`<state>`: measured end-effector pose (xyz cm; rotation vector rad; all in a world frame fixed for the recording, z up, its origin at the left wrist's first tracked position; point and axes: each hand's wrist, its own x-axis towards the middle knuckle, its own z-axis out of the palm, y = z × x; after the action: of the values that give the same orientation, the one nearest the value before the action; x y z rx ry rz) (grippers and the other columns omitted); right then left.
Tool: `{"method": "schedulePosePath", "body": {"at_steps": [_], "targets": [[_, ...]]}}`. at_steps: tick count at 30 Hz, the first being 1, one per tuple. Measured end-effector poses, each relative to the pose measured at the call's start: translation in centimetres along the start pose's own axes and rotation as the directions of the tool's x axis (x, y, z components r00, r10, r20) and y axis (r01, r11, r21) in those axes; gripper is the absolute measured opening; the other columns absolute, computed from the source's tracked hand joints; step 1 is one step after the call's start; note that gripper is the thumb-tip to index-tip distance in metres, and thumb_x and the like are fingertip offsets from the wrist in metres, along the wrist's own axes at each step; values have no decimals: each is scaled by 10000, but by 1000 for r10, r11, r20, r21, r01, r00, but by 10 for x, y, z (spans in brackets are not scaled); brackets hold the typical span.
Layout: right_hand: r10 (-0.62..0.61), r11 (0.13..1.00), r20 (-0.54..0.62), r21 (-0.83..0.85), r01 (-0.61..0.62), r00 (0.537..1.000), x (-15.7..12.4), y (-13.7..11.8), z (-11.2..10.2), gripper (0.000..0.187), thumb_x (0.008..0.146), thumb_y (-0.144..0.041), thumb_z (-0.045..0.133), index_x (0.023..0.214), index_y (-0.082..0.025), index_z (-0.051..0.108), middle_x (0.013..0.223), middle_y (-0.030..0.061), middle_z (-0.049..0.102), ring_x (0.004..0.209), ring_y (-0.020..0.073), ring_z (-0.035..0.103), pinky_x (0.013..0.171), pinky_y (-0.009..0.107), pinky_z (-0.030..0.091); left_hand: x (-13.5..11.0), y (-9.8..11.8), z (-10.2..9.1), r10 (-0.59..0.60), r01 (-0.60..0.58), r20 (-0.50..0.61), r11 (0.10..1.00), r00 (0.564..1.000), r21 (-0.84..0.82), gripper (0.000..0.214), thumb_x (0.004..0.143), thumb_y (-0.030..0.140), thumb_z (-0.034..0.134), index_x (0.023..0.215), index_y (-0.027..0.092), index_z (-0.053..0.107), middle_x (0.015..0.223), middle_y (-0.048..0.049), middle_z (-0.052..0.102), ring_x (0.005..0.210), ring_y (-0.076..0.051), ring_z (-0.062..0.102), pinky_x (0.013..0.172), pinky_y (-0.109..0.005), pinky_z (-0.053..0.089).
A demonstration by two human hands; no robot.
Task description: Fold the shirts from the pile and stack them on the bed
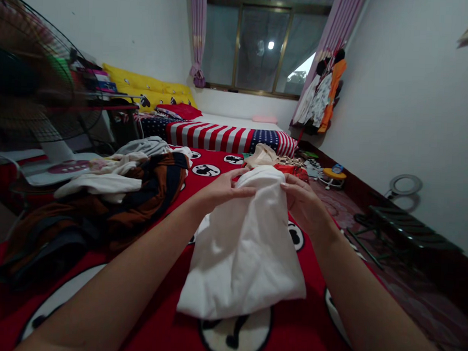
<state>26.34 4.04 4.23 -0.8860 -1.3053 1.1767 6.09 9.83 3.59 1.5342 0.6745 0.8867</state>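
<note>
Head camera: left hand and right hand pinched the white cloth near its far end, fingers slightly parted, both arms stretched forward, converging.

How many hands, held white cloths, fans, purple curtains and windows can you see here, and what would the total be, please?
Hands (left hand, right hand): 2
Held white cloth: 1
Fan: 1
Purple curtains: 2
Window: 1
Total: 7
</note>
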Motion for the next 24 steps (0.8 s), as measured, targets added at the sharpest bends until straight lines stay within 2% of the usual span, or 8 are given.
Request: {"method": "schedulePosePath", "body": {"at_steps": [2,4,9,13,17,19,21,24], "targets": [[9,1000,61,-15,-8,998,0,2,2,212,724,-315,629,908,-210,630,909,26,704,829,189,649,725,276,483,1,1,-2,75,-75,-6,997,997,5,761,601,339,855,1285,160,573,1138,-108,672,951,-238,649,773,-285,506],[52,999,103,2,-52,993,1,8,2,295,746,-358,587,994,-206,640,979,45,720,910,224,661,785,314,492,1,2,-6,125,-124,-47,992,991,16,722,593,327,858,1246,158,602,1129,-97,673,927,-218,650,760,-265,505],[248,948,201,149,-280,948,5,23,0,525,854,-557,373,1121,-178,621,1041,87,727,993,268,668,872,398,499,-1,9,-10,164,-167,-52,984,985,-67,791,629,314,835,1346,200,520,753,-5,675,644,-137,629,610,-219,496],[303,900,170,273,-340,938,8,34,4,421,896,-439,379,1109,-169,623,1004,75,740,972,244,682,898,387,500,-7,17,-9,220,-219,-2,970,975,-104,763,635,279,831,1335,202,539,697,18,648,609,-111,606,597,-200,487],[427,839,192,281,-467,884,7,46,12,295,861,-312,483,1029,-145,659,899,70,752,898,219,701,888,345,514,-9,23,-9,284,-285,-18,954,959,-99,619,626,257,837,1208,183,643,830,-19,692,724,-134,643,668,-210,509],[440,825,226,279,-490,869,5,49,15,270,853,-313,518,1004,-146,667,895,70,751,893,218,700,876,343,523,-9,25,-9,299,-301,-42,951,953,-70,583,623,253,840,1175,187,664,884,-26,702,773,-147,657,702,-219,517],[426,834,224,280,-476,877,2,50,15,259,841,-328,549,994,-157,669,899,67,748,903,219,697,874,348,527,-10,26,-9,310,-313,-59,949,949,-35,575,623,252,840,1168,191,670,908,-29,706,808,-159,663,726,-229,521],[383,870,145,276,-409,913,-3,44,13,251,811,-338,582,988,-181,667,897,53,748,904,216,694,880,354,529,-10,27,-10,321,-323,-51,946,946,-14,563,628,244,834,1164,190,674,917,-31,708,829,-167,661,735,-236,525]]}}
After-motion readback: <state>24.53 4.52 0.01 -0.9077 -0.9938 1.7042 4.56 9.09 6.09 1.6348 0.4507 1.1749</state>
